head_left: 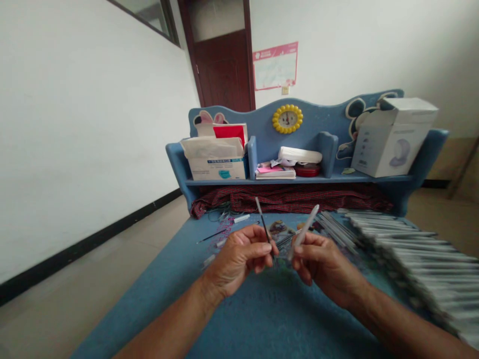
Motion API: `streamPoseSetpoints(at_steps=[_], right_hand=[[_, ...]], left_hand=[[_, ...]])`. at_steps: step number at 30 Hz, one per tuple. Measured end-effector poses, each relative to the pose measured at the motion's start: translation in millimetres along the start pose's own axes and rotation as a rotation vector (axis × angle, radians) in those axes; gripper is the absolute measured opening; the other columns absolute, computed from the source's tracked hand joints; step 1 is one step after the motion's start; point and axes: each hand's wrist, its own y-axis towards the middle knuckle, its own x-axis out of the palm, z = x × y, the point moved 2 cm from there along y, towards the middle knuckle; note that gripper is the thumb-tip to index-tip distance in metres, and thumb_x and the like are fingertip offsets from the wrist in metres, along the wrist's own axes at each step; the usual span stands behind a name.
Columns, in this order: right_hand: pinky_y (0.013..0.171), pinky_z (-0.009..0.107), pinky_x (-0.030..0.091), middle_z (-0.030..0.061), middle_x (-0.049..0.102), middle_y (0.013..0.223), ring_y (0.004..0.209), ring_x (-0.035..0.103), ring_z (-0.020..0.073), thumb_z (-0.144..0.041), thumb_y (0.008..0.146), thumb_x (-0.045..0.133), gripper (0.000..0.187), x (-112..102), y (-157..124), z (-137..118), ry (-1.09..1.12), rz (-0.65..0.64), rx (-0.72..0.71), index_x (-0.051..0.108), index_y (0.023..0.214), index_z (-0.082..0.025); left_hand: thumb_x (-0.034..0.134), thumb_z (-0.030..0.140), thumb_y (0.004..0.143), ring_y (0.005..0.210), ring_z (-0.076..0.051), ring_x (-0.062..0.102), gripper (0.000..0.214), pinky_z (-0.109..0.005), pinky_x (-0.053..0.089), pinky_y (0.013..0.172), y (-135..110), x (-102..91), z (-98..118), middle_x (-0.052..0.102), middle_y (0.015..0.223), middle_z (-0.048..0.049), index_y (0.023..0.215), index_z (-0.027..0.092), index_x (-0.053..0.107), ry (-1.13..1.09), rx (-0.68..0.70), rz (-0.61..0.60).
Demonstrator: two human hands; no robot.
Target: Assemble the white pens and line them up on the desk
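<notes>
My left hand is closed, pinching a thin pen refill with a dark lower length and a paler upper end that points up and away. Across a small gap, my right hand is closed on a whitish, translucent pen barrel, tilted with its upper end to the right. The two pieces are apart, their lower ends close together above the blue desk. Behind the hands lie loose dark refills, a white cap-like piece and a bunch of grey barrels.
A large stack of pale pens covers the desk's right side. At the back, a blue shelf holds a carton, a stack of papers and a white box. Checked cloth lies under the shelf.
</notes>
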Motion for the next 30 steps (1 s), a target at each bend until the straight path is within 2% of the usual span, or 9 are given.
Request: streamPoseSetpoints(at_steps=[7, 19, 24, 30], right_hand=[[0.037, 0.017, 0.04, 0.0023, 0.066, 0.062, 0.038, 0.052, 0.0084, -0.021, 0.067, 0.066, 0.014, -2, 1, 5, 0.108, 0.014, 0.017, 0.055, 0.074, -0.015], [0.04, 0.018, 0.043, 0.0026, 0.067, 0.065, 0.042, 0.053, 0.0084, -0.026, 0.073, 0.064, 0.012, -5, 4, -1, 0.169, 0.041, -0.052, 0.059, 0.072, -0.015], [0.04, 0.018, 0.043, 0.003, 0.067, 0.065, 0.041, 0.053, 0.008, -0.027, 0.074, 0.063, 0.015, -3, 4, -1, 0.167, 0.024, -0.038, 0.059, 0.068, -0.014], [0.039, 0.019, 0.043, 0.0044, 0.067, 0.065, 0.04, 0.054, 0.0087, -0.028, 0.075, 0.063, 0.02, -5, 4, 0, 0.167, 0.015, -0.035, 0.06, 0.065, -0.011]], left_hand=[[0.063, 0.008, 0.067, 0.063, -0.013, 0.063, 0.012, -0.019, 0.045, 0.049, -5, 4.0, 6, 0.067, 0.081, -0.0048, 0.073, 0.014, 0.054, -0.051, 0.184, 0.03], [0.063, 0.006, 0.069, 0.072, -0.015, 0.065, 0.012, -0.024, 0.052, 0.06, -10, 7.5, 11, 0.067, 0.085, -0.0027, 0.071, 0.014, 0.055, 0.003, 0.266, 0.051], [0.062, 0.007, 0.071, 0.076, -0.016, 0.066, 0.01, -0.025, 0.053, 0.063, -10, 10.0, 7, 0.067, 0.089, -0.0034, 0.073, 0.014, 0.056, 0.053, 0.275, 0.005], [0.063, 0.008, 0.072, 0.077, -0.018, 0.067, 0.009, -0.025, 0.054, 0.064, -11, 12.6, 6, 0.066, 0.089, -0.0039, 0.073, 0.013, 0.056, 0.142, 0.329, 0.021]])
